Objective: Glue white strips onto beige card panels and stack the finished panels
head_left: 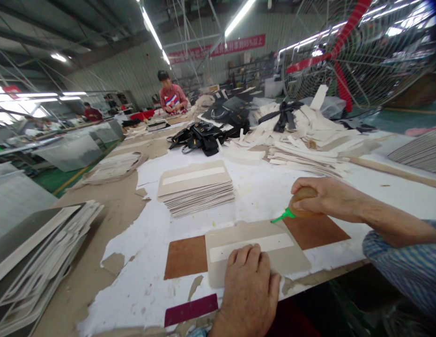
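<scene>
My left hand lies flat, fingers stretched out, on the near edge of a beige card piece with a white strip along it. That piece rests across a brown leather sheet on the white-papered table. My right hand is closed around an amber glue bottle. Its green nozzle touches the beige piece's far right corner.
A stack of the same beige pieces sits behind. White strips are heaped with black bags further back. Board stacks lie at left. A large fan stands at right. A person in red works at the far end.
</scene>
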`<state>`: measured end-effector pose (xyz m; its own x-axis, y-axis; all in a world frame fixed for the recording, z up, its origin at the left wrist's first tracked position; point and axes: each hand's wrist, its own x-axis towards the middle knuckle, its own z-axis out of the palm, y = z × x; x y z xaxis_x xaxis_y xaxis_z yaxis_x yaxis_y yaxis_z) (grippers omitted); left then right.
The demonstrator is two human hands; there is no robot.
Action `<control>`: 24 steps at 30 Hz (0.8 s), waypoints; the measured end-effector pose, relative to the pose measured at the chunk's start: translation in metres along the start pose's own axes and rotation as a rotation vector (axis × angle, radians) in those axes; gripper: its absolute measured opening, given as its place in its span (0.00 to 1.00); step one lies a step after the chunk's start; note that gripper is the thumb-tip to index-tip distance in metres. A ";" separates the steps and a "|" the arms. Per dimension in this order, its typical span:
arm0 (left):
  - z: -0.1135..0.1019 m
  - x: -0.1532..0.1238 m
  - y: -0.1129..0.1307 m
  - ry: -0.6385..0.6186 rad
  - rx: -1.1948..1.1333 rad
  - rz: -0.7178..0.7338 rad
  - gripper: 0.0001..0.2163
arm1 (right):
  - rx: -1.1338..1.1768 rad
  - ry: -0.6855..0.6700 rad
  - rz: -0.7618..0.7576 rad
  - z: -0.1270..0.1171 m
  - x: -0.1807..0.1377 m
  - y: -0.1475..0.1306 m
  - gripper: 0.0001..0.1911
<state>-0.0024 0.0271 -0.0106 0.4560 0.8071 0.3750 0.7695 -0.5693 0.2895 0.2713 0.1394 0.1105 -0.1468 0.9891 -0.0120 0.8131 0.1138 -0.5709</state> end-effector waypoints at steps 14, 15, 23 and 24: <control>-0.002 0.001 0.001 -0.011 0.024 -0.003 0.14 | 0.018 -0.012 -0.055 0.019 0.016 -0.013 0.17; -0.002 0.002 0.001 -0.020 0.020 -0.008 0.14 | 0.019 -0.014 -0.059 0.021 0.018 -0.013 0.18; -0.004 0.002 0.002 -0.060 0.001 -0.022 0.13 | 0.038 -0.061 -0.085 0.032 0.026 -0.027 0.19; -0.004 0.002 0.002 -0.064 0.000 -0.022 0.14 | 0.041 -0.068 -0.090 0.033 0.027 -0.029 0.19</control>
<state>-0.0020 0.0270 -0.0058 0.4665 0.8277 0.3119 0.7795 -0.5514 0.2973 0.2251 0.1595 0.0999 -0.2570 0.9663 -0.0141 0.7716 0.1964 -0.6050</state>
